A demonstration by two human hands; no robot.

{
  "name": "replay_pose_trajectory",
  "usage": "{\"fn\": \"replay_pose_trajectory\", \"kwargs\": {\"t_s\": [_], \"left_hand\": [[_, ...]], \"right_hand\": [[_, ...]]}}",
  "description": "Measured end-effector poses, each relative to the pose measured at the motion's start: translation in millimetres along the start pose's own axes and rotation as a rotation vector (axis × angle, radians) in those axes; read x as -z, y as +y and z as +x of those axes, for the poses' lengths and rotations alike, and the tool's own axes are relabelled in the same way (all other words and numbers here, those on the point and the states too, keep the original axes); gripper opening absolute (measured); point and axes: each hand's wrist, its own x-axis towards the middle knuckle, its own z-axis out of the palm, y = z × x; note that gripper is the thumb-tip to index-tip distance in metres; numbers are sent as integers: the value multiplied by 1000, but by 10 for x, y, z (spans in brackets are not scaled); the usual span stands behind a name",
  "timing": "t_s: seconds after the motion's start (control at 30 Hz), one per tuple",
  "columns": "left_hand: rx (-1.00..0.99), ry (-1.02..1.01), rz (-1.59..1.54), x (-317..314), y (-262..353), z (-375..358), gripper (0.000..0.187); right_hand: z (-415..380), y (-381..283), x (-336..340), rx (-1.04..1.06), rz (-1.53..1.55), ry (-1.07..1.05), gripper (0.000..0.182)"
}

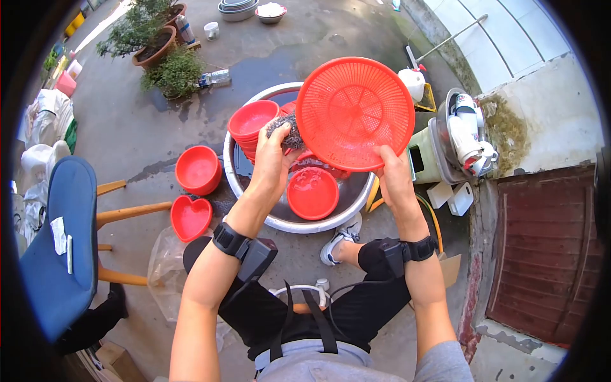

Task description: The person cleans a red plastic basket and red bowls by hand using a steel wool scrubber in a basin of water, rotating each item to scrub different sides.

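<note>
My right hand (396,170) grips the near rim of a round red plastic colander (355,113), tilted so its perforated inside faces me. In my left hand (272,156) is a dark grey scouring pad (291,130), held close beside the colander's left edge. Below both hands stands a wide metal basin (273,223) of water. A red bowl (312,193) with water in it sits in the basin, and a stack of red bowls (253,120) rises at its left side. The colander hides part of the basin's far right.
Left of the basin, more red bowls (198,169) and a heart-shaped red bowl (191,218) rest on the ground. A blue chair (60,248) stands at the left. Potted plants (156,51) are at the far left, and a loaded metal bowl (453,137) at right. A yellow hose (435,219) runs near my right arm.
</note>
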Motion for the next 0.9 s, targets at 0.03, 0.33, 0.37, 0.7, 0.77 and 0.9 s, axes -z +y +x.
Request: {"fn": "replay_pose_trajectory", "kwargs": {"t_s": [0.03,0.33,0.37,0.7,0.77,0.9], "left_hand": [[-84,117,73,-53,28,-33,32],[-899,-90,763,-257,223,-191,43],[-920,-182,927,-243,173,-176,46],[-947,-397,1544,-215,-89,-157,67],[-988,-456,1578,-164,-119,-112,64],[-1155,-487,1615,-143,-172,-62,56]], "right_hand": [[2,3,2,11,-24,15,36],[147,281,119,207,-348,32,37],[154,319,119,195,-370,-19,37],[38,198,-56,63,-288,-143,59],[40,203,-33,42,-287,-127,59],[4,201,-42,17,-363,-179,59]]}}
